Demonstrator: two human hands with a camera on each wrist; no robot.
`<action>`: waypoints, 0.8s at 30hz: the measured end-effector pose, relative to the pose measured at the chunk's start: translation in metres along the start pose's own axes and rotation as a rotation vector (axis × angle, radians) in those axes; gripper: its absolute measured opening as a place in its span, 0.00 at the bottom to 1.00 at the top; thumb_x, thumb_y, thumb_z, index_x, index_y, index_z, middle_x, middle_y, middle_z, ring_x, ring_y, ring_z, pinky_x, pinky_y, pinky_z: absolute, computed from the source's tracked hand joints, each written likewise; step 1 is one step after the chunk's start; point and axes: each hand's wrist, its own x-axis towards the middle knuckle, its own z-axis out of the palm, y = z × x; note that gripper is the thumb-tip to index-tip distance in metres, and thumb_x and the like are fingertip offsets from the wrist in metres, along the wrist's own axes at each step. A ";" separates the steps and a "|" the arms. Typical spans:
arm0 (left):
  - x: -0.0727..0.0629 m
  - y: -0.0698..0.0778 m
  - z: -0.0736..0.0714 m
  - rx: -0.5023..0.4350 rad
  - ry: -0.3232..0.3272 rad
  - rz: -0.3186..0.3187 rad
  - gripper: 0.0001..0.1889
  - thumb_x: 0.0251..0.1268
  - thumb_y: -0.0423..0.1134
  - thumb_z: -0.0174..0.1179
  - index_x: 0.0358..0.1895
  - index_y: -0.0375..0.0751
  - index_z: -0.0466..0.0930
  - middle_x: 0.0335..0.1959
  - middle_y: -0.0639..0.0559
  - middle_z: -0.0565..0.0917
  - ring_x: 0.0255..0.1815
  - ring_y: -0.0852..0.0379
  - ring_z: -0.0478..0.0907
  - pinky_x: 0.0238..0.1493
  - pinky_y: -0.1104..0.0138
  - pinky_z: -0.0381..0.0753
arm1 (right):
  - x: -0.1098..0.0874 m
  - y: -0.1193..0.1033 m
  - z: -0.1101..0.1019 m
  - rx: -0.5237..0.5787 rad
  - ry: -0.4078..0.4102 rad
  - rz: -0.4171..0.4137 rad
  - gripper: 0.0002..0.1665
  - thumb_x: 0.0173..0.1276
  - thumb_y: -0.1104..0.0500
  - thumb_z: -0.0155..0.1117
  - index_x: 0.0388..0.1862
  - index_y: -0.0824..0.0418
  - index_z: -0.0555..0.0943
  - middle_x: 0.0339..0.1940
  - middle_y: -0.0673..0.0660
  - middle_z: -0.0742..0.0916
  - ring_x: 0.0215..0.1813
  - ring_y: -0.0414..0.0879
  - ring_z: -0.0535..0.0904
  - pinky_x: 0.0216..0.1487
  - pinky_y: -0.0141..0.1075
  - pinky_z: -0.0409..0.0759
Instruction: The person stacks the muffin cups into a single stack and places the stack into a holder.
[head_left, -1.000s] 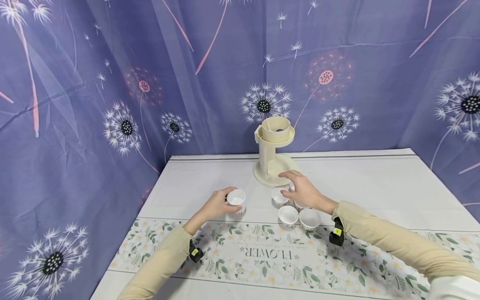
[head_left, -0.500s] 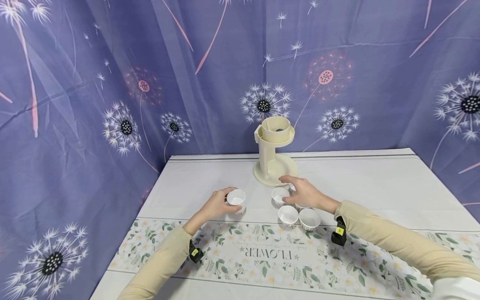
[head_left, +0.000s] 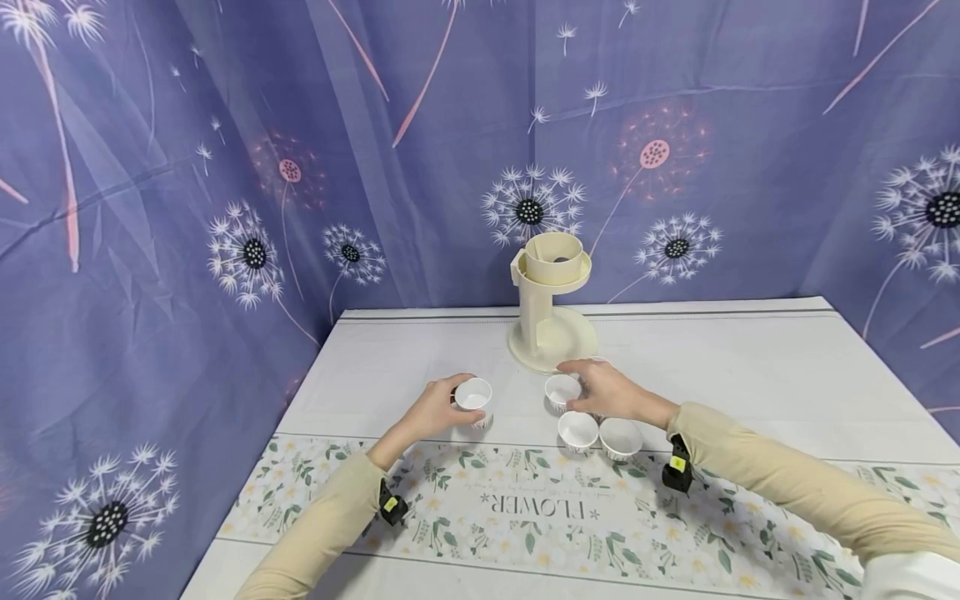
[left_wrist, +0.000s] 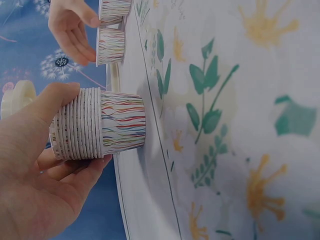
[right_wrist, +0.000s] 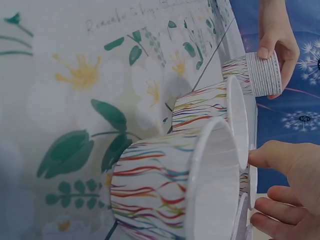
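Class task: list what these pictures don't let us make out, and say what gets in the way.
Head view: how many white cups stand around the right hand, which hides some; whether it grips one.
Head view: what the dark spot inside the cream stand is; too small.
Left wrist view: the cup stack's exact count; the left hand covers part.
Right wrist view: one side of the nearest cup, cut off by the bottom edge.
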 end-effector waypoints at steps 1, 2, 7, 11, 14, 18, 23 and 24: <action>0.000 0.000 0.000 0.005 0.001 -0.001 0.33 0.56 0.42 0.70 0.64 0.33 0.71 0.47 0.41 0.84 0.41 0.51 0.82 0.39 0.67 0.81 | 0.000 0.000 0.000 -0.007 0.000 -0.005 0.37 0.53 0.61 0.74 0.61 0.73 0.73 0.54 0.68 0.83 0.27 0.36 0.77 0.37 0.33 0.79; 0.000 0.000 0.000 0.010 0.002 -0.002 0.33 0.56 0.42 0.70 0.64 0.32 0.71 0.47 0.41 0.84 0.41 0.52 0.82 0.39 0.67 0.81 | 0.001 0.000 0.001 -0.011 0.000 -0.010 0.37 0.53 0.61 0.74 0.61 0.73 0.73 0.54 0.68 0.83 0.28 0.36 0.78 0.37 0.32 0.79; -0.001 0.000 0.000 0.014 -0.002 -0.011 0.33 0.56 0.42 0.70 0.64 0.33 0.71 0.48 0.41 0.84 0.41 0.52 0.82 0.39 0.68 0.81 | 0.002 0.001 0.002 -0.027 -0.013 -0.017 0.36 0.54 0.61 0.73 0.62 0.71 0.73 0.44 0.63 0.86 0.26 0.32 0.77 0.41 0.36 0.80; -0.001 0.000 -0.001 0.006 -0.004 -0.010 0.33 0.56 0.42 0.70 0.64 0.34 0.71 0.48 0.41 0.84 0.41 0.52 0.82 0.39 0.67 0.81 | 0.003 0.001 0.001 -0.046 -0.022 -0.032 0.36 0.54 0.60 0.74 0.62 0.71 0.74 0.23 0.51 0.85 0.23 0.31 0.74 0.58 0.54 0.73; 0.000 0.000 -0.001 0.002 -0.006 -0.009 0.32 0.56 0.42 0.70 0.64 0.34 0.71 0.48 0.42 0.84 0.41 0.52 0.82 0.39 0.67 0.81 | 0.004 0.001 0.001 -0.056 -0.036 -0.040 0.36 0.55 0.60 0.73 0.61 0.72 0.73 0.15 0.45 0.80 0.20 0.31 0.71 0.65 0.63 0.64; 0.001 -0.001 -0.001 0.002 -0.007 -0.018 0.33 0.55 0.42 0.71 0.64 0.34 0.72 0.47 0.42 0.84 0.42 0.51 0.82 0.41 0.67 0.81 | 0.005 0.000 0.001 -0.061 -0.044 -0.049 0.35 0.56 0.60 0.73 0.61 0.72 0.73 0.15 0.47 0.79 0.18 0.31 0.67 0.68 0.67 0.58; 0.001 -0.001 -0.001 0.002 -0.005 -0.026 0.33 0.55 0.42 0.71 0.64 0.35 0.72 0.48 0.42 0.84 0.43 0.51 0.82 0.42 0.65 0.81 | 0.006 0.002 0.004 -0.085 -0.011 -0.077 0.35 0.55 0.61 0.73 0.60 0.72 0.75 0.44 0.63 0.87 0.28 0.41 0.80 0.65 0.64 0.65; 0.001 -0.001 -0.001 0.002 -0.004 -0.028 0.33 0.55 0.42 0.71 0.64 0.35 0.72 0.48 0.42 0.84 0.43 0.51 0.82 0.42 0.65 0.81 | 0.006 0.003 0.005 -0.090 -0.005 -0.080 0.35 0.54 0.61 0.73 0.60 0.72 0.75 0.50 0.64 0.86 0.33 0.46 0.83 0.63 0.62 0.68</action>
